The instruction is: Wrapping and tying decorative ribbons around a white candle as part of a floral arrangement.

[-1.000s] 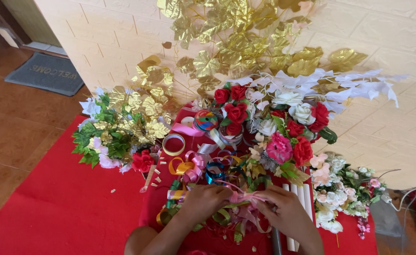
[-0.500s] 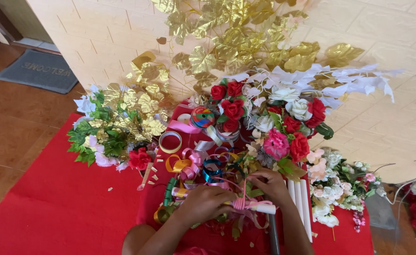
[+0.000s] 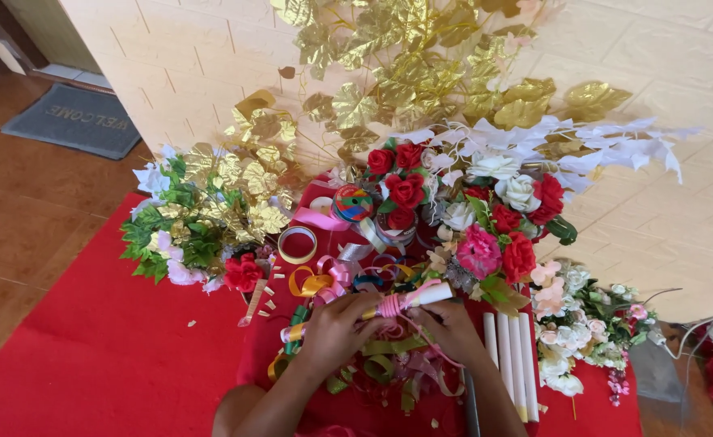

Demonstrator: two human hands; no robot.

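My left hand (image 3: 336, 328) and my right hand (image 3: 444, 328) meet over a red cloth (image 3: 105, 356). Together they hold a white stick (image 3: 421, 296) wrapped in pink ribbon (image 3: 390, 305); its white end points up and to the right. A thin pink strand trails down from the wrap across my right hand. Loose curls of pink, gold and green ribbon (image 3: 324, 282) lie just beyond and under my hands.
Artificial flowers crowd the far side: red roses (image 3: 401, 188), white and pink blooms (image 3: 567, 324), a green and gold bunch (image 3: 202, 214), gold leaf sprays (image 3: 421, 73) against a tiled wall. Several white sticks (image 3: 512, 360) lie at right, tape rolls (image 3: 298, 243) at centre, a doormat (image 3: 77, 121) far left.
My hands have drawn closer together and lifted the stick; the pink ribbon wrap now sits bunched around it, with its white end tilted up to the right.
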